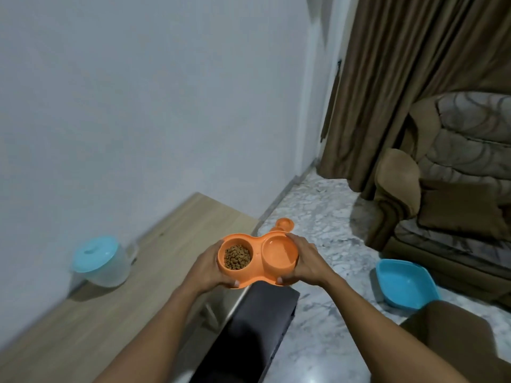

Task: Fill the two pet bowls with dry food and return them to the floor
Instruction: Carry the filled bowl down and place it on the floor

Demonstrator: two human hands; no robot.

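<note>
An orange double pet bowl (279, 258) is held in the air above the table's right end. Its left cup holds brown dry food (237, 257); its right cup looks bare. My left hand (206, 268) grips the left end, thumb on the front rim. My right hand (307, 261) grips the right end the same way. A blue pet bowl (406, 283) sits on the marble floor at the right, with nothing visible in it. A clear food container with a blue lid (101, 261) stands on the wooden table near the wall.
The wooden table (116, 313) runs along the white wall. A dark stool or chair (257, 330) stands below the orange bowl. A brown sofa (453, 189) and curtain fill the right side. Marble floor (326, 222) lies between.
</note>
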